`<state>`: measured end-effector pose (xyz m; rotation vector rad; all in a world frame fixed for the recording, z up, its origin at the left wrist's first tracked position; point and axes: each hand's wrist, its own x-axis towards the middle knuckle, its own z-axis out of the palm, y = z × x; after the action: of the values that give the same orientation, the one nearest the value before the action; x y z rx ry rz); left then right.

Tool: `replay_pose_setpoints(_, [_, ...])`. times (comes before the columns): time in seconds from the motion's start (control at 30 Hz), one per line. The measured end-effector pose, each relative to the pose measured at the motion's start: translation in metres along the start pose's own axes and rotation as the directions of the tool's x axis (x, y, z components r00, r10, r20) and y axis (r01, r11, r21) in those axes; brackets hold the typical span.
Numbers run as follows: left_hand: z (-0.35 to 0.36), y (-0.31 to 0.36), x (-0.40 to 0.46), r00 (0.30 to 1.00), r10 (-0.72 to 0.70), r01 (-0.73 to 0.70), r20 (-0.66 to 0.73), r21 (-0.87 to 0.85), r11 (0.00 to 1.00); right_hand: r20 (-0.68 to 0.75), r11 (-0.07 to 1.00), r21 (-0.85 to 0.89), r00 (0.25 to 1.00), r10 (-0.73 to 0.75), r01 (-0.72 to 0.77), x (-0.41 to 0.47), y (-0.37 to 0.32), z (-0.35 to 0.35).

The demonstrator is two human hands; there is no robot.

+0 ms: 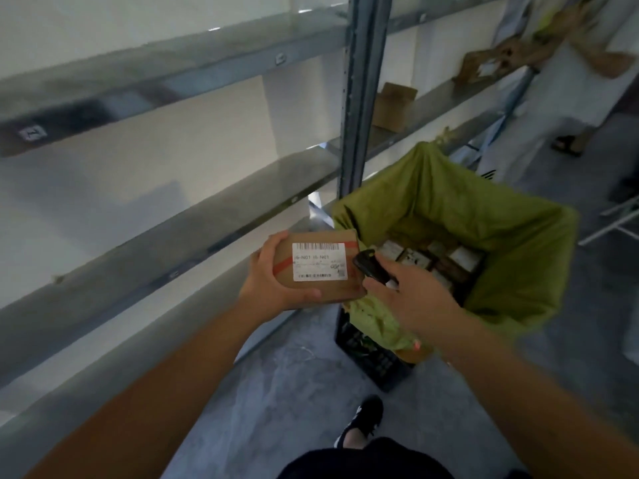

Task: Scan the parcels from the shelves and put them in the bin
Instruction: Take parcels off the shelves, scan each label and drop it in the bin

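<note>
While gripped, parcel (320, 267) label-up, crosswise.

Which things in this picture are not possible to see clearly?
Head view only:
- Label on the parcel: small print too blurred to read.
- Scanner: its lower part is hidden by the right hand.
- Parcels in the bin: mostly hidden by its green liner.
- Parcel's underside: covered by the left hand.

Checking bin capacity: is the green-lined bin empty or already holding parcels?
Holding parcels. Several boxes lie at the bottom of the green-lined bin, well below its rim.
</note>
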<state>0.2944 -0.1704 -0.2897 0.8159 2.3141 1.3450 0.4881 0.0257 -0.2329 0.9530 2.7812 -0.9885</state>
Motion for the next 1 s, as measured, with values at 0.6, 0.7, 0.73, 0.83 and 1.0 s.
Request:
replay_pose_setpoints(0.6, [0.190, 0.082, 0.210, 0.944, -0.047, 0.051, 0.328, -0.005, 0.999, -0.071, 0.908, 0.094, 0.907, 0.415, -0.408, 0.124, 0.148, -0.108])
replay_pose_setpoints(0.7, [0.219, 0.079, 0.235, 0.912, -0.129, 0.124, 0.390, 0.036, 0.992, -0.055, 0.864, 0.134, 0.867, 0.496, -0.486, 0.134, 0.165, -0.103])
replay_pose_setpoints(0.73, [0.229, 0.077, 0.243, 0.900, -0.156, 0.145, 0.407, 0.057, 0.988, -0.057, 0.849, 0.137, 0.852, 0.521, -0.510, 0.137, 0.170, -0.100])
replay_pose_setpoints(0.83, [0.259, 0.069, 0.267, 0.854, -0.268, 0.237, 0.445, 0.125, 0.963, -0.035, 0.791, 0.157, 0.797, 0.603, -0.591, 0.144, 0.183, -0.093])
replay_pose_setpoints(1.0, [0.316, 0.042, 0.307, 0.672, -0.530, 0.532, 0.517, 0.161, 0.831, -0.013, 0.648, 0.222, 0.663, 0.749, -0.728, 0.155, 0.187, -0.082])
